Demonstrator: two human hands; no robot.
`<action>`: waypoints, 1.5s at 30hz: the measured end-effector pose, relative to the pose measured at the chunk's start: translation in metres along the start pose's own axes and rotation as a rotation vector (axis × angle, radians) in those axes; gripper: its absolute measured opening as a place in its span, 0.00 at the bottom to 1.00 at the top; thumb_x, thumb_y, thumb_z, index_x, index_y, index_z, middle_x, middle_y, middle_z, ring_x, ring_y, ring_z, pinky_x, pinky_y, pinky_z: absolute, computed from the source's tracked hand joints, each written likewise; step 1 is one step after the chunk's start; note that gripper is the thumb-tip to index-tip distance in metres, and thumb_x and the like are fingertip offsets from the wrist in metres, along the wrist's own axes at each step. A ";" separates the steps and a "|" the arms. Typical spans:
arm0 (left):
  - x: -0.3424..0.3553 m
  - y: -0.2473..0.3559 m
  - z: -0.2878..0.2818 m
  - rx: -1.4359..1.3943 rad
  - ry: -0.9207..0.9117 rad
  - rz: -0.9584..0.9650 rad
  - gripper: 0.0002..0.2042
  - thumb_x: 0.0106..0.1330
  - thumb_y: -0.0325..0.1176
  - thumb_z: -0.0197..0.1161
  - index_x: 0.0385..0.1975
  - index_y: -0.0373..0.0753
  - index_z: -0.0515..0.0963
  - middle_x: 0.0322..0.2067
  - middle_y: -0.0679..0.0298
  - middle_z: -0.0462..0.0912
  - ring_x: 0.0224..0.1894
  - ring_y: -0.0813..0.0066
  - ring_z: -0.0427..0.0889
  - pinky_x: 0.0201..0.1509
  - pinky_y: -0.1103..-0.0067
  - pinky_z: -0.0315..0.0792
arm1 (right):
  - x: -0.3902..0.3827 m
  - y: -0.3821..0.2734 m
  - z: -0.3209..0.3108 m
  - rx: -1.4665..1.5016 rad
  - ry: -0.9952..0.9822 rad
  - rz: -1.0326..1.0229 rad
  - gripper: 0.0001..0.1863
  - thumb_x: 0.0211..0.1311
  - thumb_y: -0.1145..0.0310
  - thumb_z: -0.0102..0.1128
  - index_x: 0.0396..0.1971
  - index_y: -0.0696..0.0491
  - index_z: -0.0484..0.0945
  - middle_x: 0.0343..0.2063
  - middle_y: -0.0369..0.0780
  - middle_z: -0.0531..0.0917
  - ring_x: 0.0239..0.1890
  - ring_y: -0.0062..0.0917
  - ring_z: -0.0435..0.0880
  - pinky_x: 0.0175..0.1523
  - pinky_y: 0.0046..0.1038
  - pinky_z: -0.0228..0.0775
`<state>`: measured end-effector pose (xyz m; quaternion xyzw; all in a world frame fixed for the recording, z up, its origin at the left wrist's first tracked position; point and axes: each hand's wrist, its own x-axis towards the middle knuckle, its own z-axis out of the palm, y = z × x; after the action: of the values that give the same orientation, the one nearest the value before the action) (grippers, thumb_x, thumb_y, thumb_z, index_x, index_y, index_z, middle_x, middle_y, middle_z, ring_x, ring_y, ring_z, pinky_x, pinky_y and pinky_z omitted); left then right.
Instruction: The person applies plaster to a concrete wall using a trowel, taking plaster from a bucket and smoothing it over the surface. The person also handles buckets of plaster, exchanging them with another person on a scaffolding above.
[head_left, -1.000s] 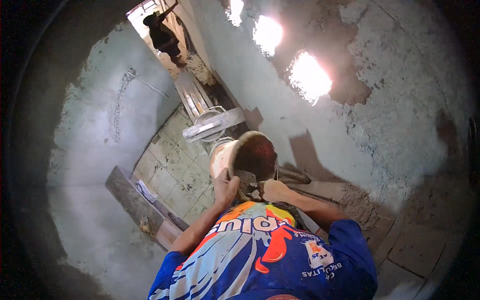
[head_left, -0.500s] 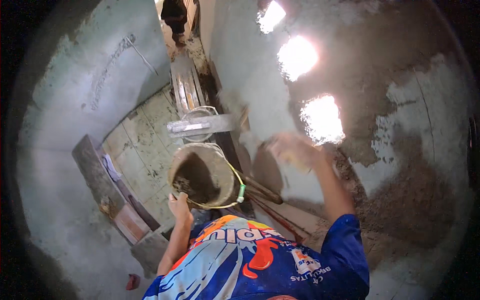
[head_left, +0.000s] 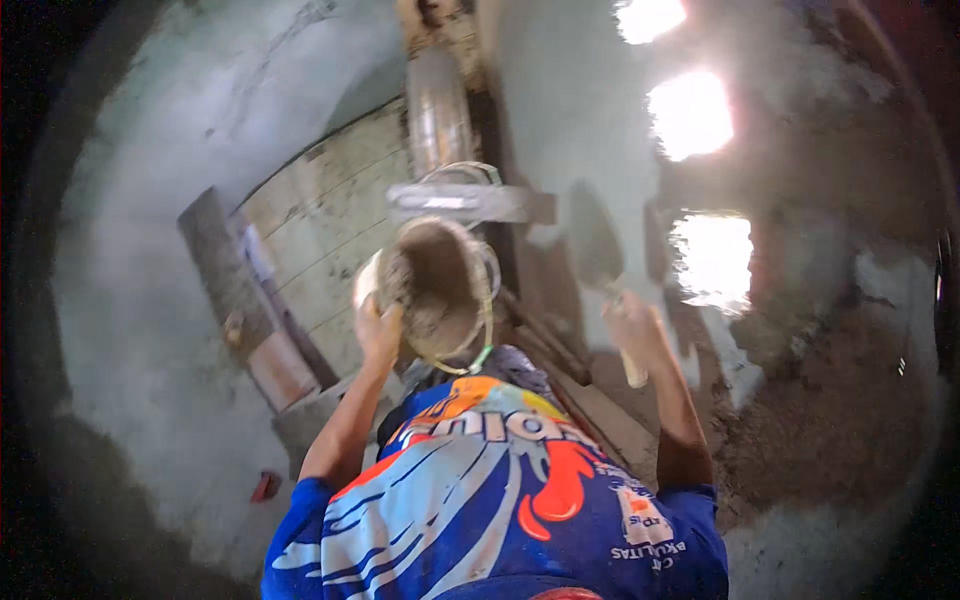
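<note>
My left hand grips the left side of a bucket, which is tilted and has wet grey mortar inside. The bucket's wire handle with a green grip hangs down on the near side, against my shirt. Off to the right, my right hand is closed round the handle of a pointed trowel. The blade points away from me in front of the wall, apart from the bucket. Motion blurs the trowel, and I cannot tell whether it touches the wall.
Just beyond the bucket, a long flat tool lies across a second bucket. Farther off is a plank. At right the wall has dark wet patches and bright glare spots. A grey board stands at left.
The bucket is tipped further, with my left hand lower on its side. My right hand, blurred before, has come down and the trowel now shows clearly. The whole view has shifted.
</note>
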<state>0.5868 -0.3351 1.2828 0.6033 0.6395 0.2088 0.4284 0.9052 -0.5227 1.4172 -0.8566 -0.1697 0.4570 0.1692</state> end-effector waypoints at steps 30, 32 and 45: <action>-0.060 0.094 -0.013 -0.649 -0.090 0.135 0.06 0.56 0.23 0.56 0.34 0.36 0.73 0.25 0.74 0.71 0.25 0.87 0.66 0.26 0.85 0.62 | 0.017 -0.029 0.094 -0.307 -0.386 -0.689 0.12 0.55 0.68 0.53 0.36 0.59 0.76 0.37 0.50 0.81 0.40 0.42 0.80 0.42 0.36 0.71; -0.050 0.088 -0.018 -0.832 0.026 -0.028 0.13 0.55 0.22 0.56 0.41 0.35 0.72 0.28 0.69 0.74 0.27 0.80 0.71 0.29 0.82 0.67 | 0.024 -0.028 0.085 -0.454 -0.302 -1.016 0.12 0.56 0.66 0.54 0.33 0.60 0.75 0.33 0.52 0.79 0.37 0.45 0.79 0.41 0.37 0.71; -0.046 -0.029 -0.025 -0.577 0.250 -0.247 0.14 0.49 0.23 0.56 0.38 0.35 0.72 0.30 0.67 0.75 0.27 0.76 0.73 0.31 0.80 0.68 | 0.100 -0.020 -0.229 0.229 0.680 -0.593 0.19 0.64 0.55 0.50 0.36 0.58 0.76 0.23 0.37 0.75 0.21 0.20 0.72 0.30 0.26 0.69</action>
<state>0.5452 -0.3782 1.2878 0.3451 0.6699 0.3999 0.5217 1.1476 -0.4913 1.4742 -0.8481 -0.2905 0.0977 0.4321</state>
